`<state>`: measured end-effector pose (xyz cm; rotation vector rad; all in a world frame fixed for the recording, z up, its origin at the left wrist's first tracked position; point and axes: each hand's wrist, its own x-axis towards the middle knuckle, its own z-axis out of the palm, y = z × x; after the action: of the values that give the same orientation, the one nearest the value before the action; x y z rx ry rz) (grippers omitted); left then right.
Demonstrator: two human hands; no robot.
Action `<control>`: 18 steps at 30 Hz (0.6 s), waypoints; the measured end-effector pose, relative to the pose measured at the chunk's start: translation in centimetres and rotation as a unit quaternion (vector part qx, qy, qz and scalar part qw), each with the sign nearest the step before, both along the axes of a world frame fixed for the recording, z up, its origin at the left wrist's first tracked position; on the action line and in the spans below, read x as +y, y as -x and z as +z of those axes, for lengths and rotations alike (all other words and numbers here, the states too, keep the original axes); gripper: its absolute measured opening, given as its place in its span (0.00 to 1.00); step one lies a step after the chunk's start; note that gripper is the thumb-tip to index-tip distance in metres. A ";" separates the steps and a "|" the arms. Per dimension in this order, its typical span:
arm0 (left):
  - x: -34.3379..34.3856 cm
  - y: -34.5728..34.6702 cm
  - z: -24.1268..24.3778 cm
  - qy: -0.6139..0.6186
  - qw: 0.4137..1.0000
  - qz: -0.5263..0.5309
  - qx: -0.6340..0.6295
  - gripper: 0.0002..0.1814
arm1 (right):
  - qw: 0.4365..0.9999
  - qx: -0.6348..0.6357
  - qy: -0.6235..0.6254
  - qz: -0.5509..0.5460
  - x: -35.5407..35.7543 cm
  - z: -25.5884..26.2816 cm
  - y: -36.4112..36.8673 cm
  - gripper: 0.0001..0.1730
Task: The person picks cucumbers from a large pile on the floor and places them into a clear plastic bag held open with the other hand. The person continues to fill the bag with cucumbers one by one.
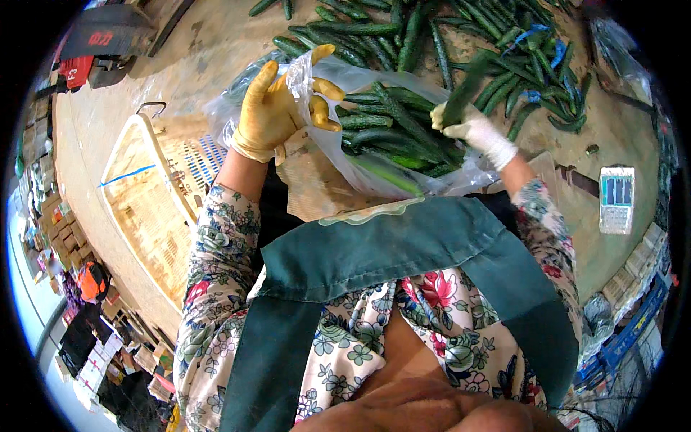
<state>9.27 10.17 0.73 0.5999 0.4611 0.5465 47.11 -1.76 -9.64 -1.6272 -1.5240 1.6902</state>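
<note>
My left hand, in a yellow rubber glove, grips the bunched rim of a clear plastic bag and holds its mouth wide. Inside the bag lie several cucumbers. At the bag's right side my right hand, in a white glove, holds one dark green cucumber, tilted and slightly blurred, above the bag's rim. Past the bag, a heap of loose cucumbers covers part of the surface. More cucumbers, some with blue ties, lie at the upper right.
To the left stands a yellowed plastic crate with a metal handle. A weighing scale's display unit is at the right. Stacked cardboard boxes line the far left, and a blue crate lies at the lower right.
</note>
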 end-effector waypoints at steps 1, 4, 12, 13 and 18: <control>0.0 0.6 -0.1 0.004 1.000 -0.011 -0.011 0.49 | 0.988 -0.146 0.019 0.038 -1.1 -1.0 0.8 0.38; -0.2 0.7 0.3 -0.027 0.999 -0.034 0.009 0.58 | 0.929 -0.341 0.075 0.124 -3.6 -4.1 2.9 0.44; -2.0 1.1 0.4 0.049 0.993 -0.071 -0.084 0.59 | 0.932 -0.231 -0.164 0.226 -4.0 -5.5 14.3 0.39; -2.2 1.0 0.5 0.041 0.993 -0.080 -0.074 0.59 | 0.922 -0.188 -0.216 0.259 -6.3 -4.4 15.3 0.37; -3.6 1.9 1.2 0.040 0.996 -0.071 -0.038 0.60 | 0.958 -0.209 -0.083 0.175 -9.4 -9.0 15.1 0.36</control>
<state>7.38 6.55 1.92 0.5284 0.3643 0.4110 32.06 -11.20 -18.67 -1.7826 -2.2059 1.3741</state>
